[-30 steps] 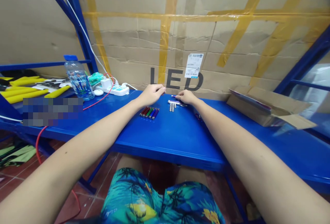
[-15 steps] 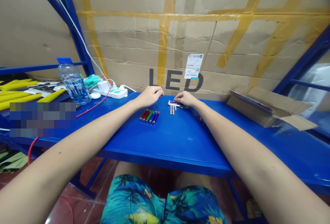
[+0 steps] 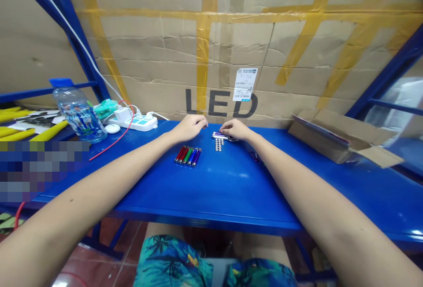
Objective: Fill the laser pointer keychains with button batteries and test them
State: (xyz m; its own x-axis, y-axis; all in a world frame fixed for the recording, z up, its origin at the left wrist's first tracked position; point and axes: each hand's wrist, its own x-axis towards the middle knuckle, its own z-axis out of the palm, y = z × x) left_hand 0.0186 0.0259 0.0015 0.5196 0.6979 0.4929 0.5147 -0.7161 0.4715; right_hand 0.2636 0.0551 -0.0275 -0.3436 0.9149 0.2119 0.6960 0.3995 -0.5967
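My left hand (image 3: 191, 127) hovers over the far part of the blue table, its fingers curled together; whatever they may hold is hidden. A little to its right, my right hand (image 3: 236, 129) has its fingertips pinched on a slim purple metal tube (image 3: 219, 134). Silver tubes (image 3: 218, 137) with small clips lie right beneath those fingers. Just in front stand rows of small silver button cells (image 3: 218, 145). Nearer to me and to the left, a neat row of slim red, green and blue metal tubes (image 3: 187, 156) rests on the table.
At the left are a water bottle (image 3: 77, 113), a white power strip (image 3: 142, 123), a red cable (image 3: 124, 134) and yellow-handled things (image 3: 49, 132). An opened cardboard box (image 3: 337, 139) sits at the right. A large cardboard sheet (image 3: 158, 67) closes off the table's back edge.
The view has shifted slightly, so the bottle and tube row appear further left and lower. Both hands stay near the same places over the table, with the right fingers still at the tubes.
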